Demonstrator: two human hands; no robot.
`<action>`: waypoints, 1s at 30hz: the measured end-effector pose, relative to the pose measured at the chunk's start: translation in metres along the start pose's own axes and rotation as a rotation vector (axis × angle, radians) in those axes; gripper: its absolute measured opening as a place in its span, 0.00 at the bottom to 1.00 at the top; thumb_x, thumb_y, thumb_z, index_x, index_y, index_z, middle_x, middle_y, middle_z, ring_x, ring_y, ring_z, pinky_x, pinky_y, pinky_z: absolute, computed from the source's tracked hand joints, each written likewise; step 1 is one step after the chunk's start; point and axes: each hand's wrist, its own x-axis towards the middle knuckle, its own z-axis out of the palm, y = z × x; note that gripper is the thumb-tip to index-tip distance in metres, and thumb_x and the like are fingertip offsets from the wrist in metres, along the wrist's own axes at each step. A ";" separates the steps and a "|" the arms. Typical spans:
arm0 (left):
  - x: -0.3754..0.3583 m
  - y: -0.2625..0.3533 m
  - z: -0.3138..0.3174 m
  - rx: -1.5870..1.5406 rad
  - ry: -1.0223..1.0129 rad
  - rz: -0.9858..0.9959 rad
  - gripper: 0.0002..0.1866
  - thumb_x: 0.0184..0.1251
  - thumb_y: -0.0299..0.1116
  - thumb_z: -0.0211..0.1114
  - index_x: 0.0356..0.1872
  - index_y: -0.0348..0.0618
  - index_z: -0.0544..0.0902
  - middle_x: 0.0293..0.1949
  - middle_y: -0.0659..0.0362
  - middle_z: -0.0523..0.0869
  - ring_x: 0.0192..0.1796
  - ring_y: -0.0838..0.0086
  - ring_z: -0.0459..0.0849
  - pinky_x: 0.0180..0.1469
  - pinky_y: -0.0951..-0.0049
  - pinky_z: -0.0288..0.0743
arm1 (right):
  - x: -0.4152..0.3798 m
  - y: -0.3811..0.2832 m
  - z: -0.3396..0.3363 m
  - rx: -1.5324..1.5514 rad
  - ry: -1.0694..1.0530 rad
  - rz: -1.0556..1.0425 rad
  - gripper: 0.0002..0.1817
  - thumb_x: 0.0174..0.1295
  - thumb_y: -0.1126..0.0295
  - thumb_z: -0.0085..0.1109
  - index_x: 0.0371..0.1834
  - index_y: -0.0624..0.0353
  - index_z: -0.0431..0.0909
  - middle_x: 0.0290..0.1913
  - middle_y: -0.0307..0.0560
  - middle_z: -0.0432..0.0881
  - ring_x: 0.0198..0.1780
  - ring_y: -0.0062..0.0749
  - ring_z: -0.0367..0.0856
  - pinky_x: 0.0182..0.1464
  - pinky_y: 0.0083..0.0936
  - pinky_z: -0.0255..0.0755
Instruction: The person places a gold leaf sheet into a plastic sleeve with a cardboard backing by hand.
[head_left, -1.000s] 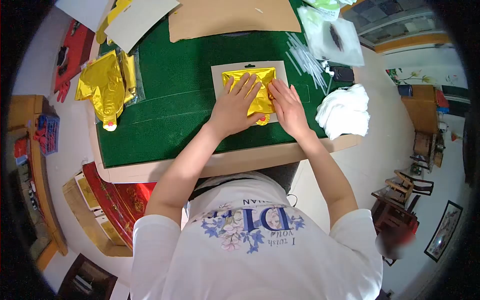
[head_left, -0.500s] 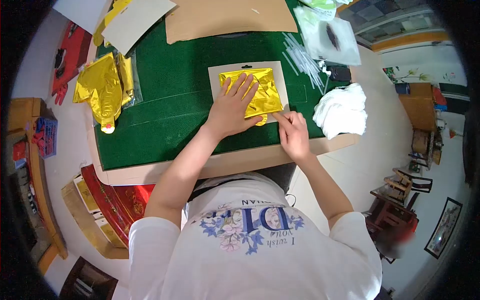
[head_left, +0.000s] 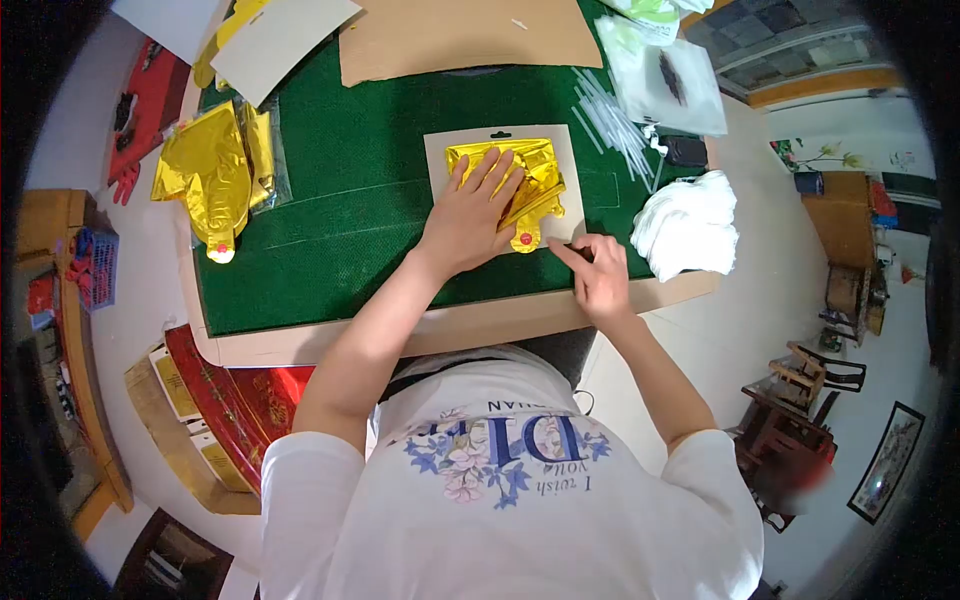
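1. Work surface: table with a green covering (head_left: pixel 330 280); it supports the layout near the person's side
2. Backing card (head_left: pixel 570 222): beige, lying flat on the covering; as a judgement, it should stay square and still while the foil is handled
3. Gold foil balloon (head_left: pixel 540 178): apparently deflated and folded, lying on the card, partly under the left palm; its uncovered right part is creased and raised along a slanting fold, so light, even pressure outward from the held side should suit it best
4. Left hand (head_left: pixel 465 220): palm down, fingers slightly spread across the foil; this is a sound anchor, provided that the pressure is steady and does not drag the film
5. Right hand (head_left: pixel 602 280): index finger extended toward the card's near right corner, other fingers curled; whether it grips anything cannot be told
6. Red-marked neck (head_left: pixel 526 240): points toward the person, at about the card's near edge; the balloon's long axis probably runs near to far along this line, though the left hand hides too much to confirm it
7. Hang slot (head_left: pixel 500 134): dark cutout at the card's far edge, opposite the neck
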 end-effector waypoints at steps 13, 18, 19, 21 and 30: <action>-0.001 -0.001 0.000 0.000 0.002 0.008 0.35 0.62 0.48 0.59 0.70 0.43 0.67 0.74 0.52 0.61 0.77 0.61 0.55 0.76 0.50 0.46 | 0.012 0.008 -0.002 0.067 -0.006 -0.087 0.32 0.43 0.85 0.50 0.53 0.46 0.84 0.69 0.51 0.68 0.71 0.50 0.64 0.71 0.54 0.53; 0.000 -0.001 0.003 -0.007 -0.005 -0.007 0.36 0.62 0.47 0.59 0.70 0.43 0.66 0.74 0.52 0.61 0.77 0.60 0.55 0.76 0.50 0.46 | 0.011 0.006 -0.007 -0.062 -0.098 -0.106 0.31 0.43 0.86 0.50 0.51 0.48 0.85 0.69 0.51 0.68 0.71 0.50 0.64 0.72 0.53 0.52; -0.001 0.000 0.003 -0.008 -0.006 -0.007 0.36 0.62 0.47 0.59 0.70 0.43 0.66 0.74 0.52 0.61 0.77 0.60 0.55 0.76 0.50 0.46 | 0.014 0.001 -0.005 -0.043 -0.125 -0.130 0.29 0.43 0.86 0.50 0.50 0.50 0.85 0.69 0.51 0.68 0.72 0.49 0.63 0.73 0.53 0.51; 0.000 0.000 0.001 -0.011 -0.002 -0.003 0.35 0.62 0.47 0.59 0.70 0.43 0.66 0.74 0.51 0.61 0.77 0.60 0.55 0.76 0.50 0.46 | 0.018 -0.001 -0.003 -0.025 -0.148 -0.157 0.28 0.44 0.86 0.51 0.49 0.52 0.84 0.70 0.51 0.68 0.73 0.49 0.62 0.73 0.54 0.50; 0.000 -0.001 0.000 -0.012 -0.003 0.002 0.32 0.68 0.45 0.55 0.71 0.44 0.65 0.74 0.51 0.62 0.77 0.59 0.56 0.76 0.50 0.46 | 0.039 -0.002 0.014 0.116 -0.107 -0.147 0.25 0.49 0.86 0.49 0.52 0.61 0.79 0.60 0.51 0.75 0.67 0.47 0.69 0.75 0.51 0.49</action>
